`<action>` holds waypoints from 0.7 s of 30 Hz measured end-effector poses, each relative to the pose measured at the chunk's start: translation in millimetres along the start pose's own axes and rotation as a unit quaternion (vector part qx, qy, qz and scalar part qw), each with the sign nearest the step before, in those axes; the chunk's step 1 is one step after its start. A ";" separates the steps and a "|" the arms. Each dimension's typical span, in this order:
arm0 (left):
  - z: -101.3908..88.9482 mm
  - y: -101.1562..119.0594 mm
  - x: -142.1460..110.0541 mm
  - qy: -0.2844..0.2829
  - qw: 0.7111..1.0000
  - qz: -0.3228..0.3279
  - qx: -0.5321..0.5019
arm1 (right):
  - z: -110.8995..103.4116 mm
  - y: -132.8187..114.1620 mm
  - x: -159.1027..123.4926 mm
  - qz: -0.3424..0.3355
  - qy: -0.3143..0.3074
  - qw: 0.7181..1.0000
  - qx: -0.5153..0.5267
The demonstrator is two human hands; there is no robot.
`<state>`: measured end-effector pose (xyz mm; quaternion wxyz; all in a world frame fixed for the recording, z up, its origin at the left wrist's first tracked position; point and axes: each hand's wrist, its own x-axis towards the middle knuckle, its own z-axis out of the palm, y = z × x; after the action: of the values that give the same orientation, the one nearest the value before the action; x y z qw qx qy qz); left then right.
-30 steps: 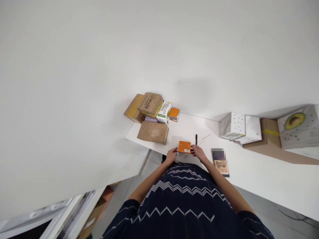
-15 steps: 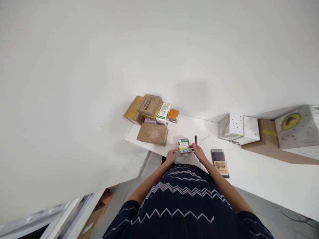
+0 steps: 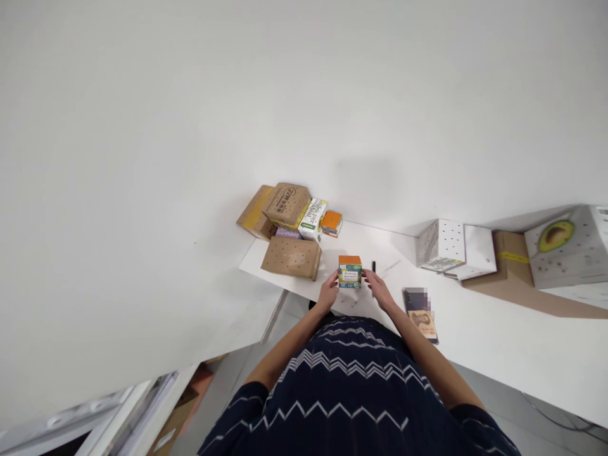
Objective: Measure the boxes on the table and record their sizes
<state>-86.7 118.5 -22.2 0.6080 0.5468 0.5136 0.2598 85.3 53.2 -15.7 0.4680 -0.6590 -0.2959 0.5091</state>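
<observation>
A small carton with an orange top and a green, blue and yellow printed front is between my two hands, near the table's front edge. The printed side faces me. My left hand has its fingers against the carton's left side. On the opposite side, the fingertips of my right hand press at its right edge. Just beyond my right hand lies a black pen, partly hidden by the fingers. A dark flat object with a banknote on it rests right of my right forearm.
Several brown cartons, a white carton and an orange-topped carton are grouped at the table's left end. White cartons and a large avocado-print carton stand along the wall at right. The white table meets the wall behind.
The carton has turned: its printed face lay upward before, and now its orange side shows on top. My left hand has moved up along its left side.
</observation>
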 end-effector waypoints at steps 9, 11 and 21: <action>-6.5 -25.1 -10.7 0.033 0.984 -0.077 0.159 | -6.3 29.0 8.8 0.006 0.042 0.997 -0.064; -5.7 -27.9 -11.7 0.038 0.983 -0.078 0.163 | -12.7 33.9 12.9 0.022 0.081 0.985 -0.148; 3.9 -9.6 -9.2 0.091 0.984 -0.057 0.143 | -23.3 50.8 25.9 0.078 0.072 0.955 -0.276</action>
<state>-88.6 106.4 -28.5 0.4880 0.5725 0.6286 0.1972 111.0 48.6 -71.5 0.2471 -0.8185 -0.3377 0.3938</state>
